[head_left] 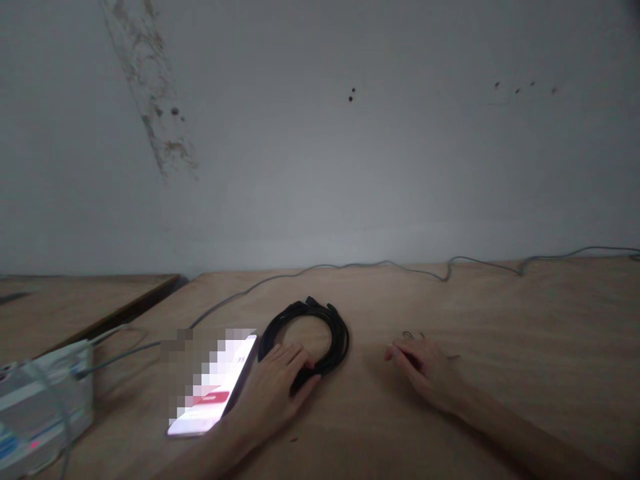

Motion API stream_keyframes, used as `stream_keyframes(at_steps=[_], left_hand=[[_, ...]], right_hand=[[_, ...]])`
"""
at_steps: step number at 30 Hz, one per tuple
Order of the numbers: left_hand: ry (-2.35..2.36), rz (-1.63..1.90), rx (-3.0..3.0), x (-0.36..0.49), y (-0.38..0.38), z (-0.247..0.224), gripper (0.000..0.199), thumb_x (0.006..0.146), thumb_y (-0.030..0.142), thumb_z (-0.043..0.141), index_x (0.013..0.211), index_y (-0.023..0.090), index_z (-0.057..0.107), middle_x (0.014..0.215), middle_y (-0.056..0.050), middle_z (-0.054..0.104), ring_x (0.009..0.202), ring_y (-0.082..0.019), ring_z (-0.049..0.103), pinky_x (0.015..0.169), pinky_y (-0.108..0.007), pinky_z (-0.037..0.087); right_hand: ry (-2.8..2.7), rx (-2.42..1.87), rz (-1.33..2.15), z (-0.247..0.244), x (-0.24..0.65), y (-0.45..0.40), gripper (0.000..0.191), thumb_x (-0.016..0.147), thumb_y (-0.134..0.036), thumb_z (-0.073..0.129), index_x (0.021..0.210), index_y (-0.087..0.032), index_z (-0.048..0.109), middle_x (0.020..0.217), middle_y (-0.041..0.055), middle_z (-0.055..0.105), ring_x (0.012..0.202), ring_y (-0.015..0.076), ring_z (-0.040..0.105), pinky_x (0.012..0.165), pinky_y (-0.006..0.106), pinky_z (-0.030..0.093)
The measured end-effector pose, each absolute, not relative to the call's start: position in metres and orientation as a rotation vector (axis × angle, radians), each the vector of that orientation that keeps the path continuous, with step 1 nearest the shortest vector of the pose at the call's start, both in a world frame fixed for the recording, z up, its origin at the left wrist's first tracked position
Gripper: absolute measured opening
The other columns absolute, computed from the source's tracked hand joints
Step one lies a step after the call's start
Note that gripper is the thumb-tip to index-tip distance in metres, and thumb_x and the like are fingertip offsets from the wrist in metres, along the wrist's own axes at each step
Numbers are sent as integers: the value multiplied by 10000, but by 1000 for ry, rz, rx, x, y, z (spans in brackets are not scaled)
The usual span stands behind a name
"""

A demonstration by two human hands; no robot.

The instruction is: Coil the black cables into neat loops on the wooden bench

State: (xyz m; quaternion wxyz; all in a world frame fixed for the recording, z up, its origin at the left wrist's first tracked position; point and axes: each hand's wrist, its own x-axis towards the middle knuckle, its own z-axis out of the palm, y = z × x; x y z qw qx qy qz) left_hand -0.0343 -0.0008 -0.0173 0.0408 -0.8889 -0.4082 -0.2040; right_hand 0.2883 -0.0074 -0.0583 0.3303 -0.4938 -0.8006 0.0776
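A coiled black cable lies on the wooden table, its connector ends at the top of the ring. My left hand rests over the coil's lower left part, fingers bent onto it and the thumb at its lower edge. Just left of that hand is a phone with a lit screen, partly pixelated. To the right of the coil, my right hand rests on the table with its fingers curled in. A thin dark wire or tie shows just beyond its fingers; whether the fingers hold it is unclear.
At the lower left stands a white power strip with cables plugged in. A thin grey cable runs along the back of the wooden table, near the wall. A second table surface adjoins at the left.
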Motion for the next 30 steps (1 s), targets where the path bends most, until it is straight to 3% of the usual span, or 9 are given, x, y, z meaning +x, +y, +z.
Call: stream_keyframes(at_steps=[6,12,21,30], left_hand=[[-1321,-565,-2728,-34,-1,-19,124,928,321,622,954,204,591,1010,-55,656,972,-270,628,903,-437,479],[-1289,-628,-2660,-36,2,-21,122,997,271,487,936,206,569,940,-56,664,860,-253,621,751,-369,498],[-1176,-849,-2577,-39,-1,-17,177,1048,308,391,1010,212,535,901,-45,674,792,-216,650,693,-321,516],[-761,-772,-2473,-37,-10,-23,276,1038,166,361,1100,183,629,906,-78,708,820,-223,662,787,-366,520]], right_hand=[[-2100,-1274,204,-62,289,-4,396,1050,-390,379,853,-220,677,673,8,620,621,172,552,625,296,377],[-2112,-1255,253,-57,288,-7,408,1052,-421,379,873,-227,689,678,10,629,622,177,563,643,302,402],[-2135,-1249,280,-55,287,-8,356,1041,-354,401,863,-216,677,716,9,647,638,170,571,643,295,390],[-2084,-1240,232,-58,285,-8,392,1047,-397,380,888,-229,696,699,17,661,637,184,585,641,297,410]])
